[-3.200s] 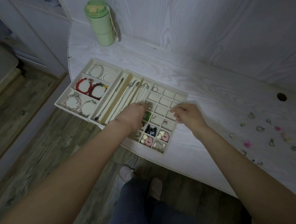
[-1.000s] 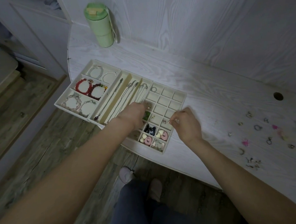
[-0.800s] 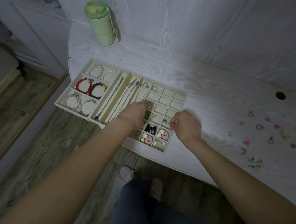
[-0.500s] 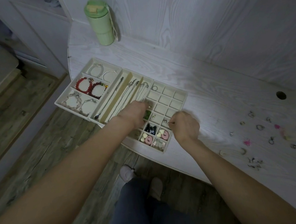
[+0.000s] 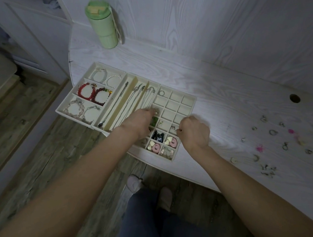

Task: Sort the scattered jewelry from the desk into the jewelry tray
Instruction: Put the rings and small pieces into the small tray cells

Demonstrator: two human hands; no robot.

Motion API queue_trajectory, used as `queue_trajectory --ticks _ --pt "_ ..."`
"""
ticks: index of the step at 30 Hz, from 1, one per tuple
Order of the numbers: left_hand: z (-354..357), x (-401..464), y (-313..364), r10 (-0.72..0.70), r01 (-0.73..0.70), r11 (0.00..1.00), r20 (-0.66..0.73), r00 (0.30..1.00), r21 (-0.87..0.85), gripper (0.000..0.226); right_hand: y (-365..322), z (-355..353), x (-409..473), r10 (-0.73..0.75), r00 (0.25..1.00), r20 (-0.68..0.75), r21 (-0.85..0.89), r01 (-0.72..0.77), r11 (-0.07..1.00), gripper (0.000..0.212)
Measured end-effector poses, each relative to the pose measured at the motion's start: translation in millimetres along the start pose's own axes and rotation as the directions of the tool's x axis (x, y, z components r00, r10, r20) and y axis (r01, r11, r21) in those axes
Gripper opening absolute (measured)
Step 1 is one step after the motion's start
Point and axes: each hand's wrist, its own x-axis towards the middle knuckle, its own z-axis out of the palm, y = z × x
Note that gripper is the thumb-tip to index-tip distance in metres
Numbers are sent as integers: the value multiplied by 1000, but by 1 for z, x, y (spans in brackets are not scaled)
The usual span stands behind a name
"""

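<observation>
A cream jewelry tray (image 5: 191,106) lies on the white desk (image 5: 216,93), with bracelets at its left, necklaces in the middle and a grid of small cells at its right. My left hand (image 5: 140,122) rests on the grid's left side, fingers curled down onto the cells. My right hand (image 5: 194,132) hovers at the grid's right edge and pinches a small thin metal piece (image 5: 177,130) over a cell. Scattered jewelry (image 5: 273,132) — rings, pink and green bits — lies on the desk at the right.
A green tumbler (image 5: 102,24) stands at the back left against the wall. The desk has a round cable hole (image 5: 294,98) at the right. The tray overhangs the desk's curved front edge; wooden floor and my legs (image 5: 148,220) are below.
My right hand has drawn back from the grid's middle to its right edge, closing its fingers on a small metal piece. My left hand has stayed on the grid.
</observation>
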Motion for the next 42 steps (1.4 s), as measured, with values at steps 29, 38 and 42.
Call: queue_trajectory --ticks 29,38,42 --pt "4 -2 -2 -26 25 999 -28 999 -33 65 -2 0 -5 -64 996 -66 -26 62 998 14" --pt "3 -10 23 47 -41 997 -99 994 71 63 28 -17 -8 -74 992 -99 400 108 910 19" --pt "10 -1 62 190 -179 981 -190 963 74 40 65 -18 -17 -8 998 -70 531 44 846 21"
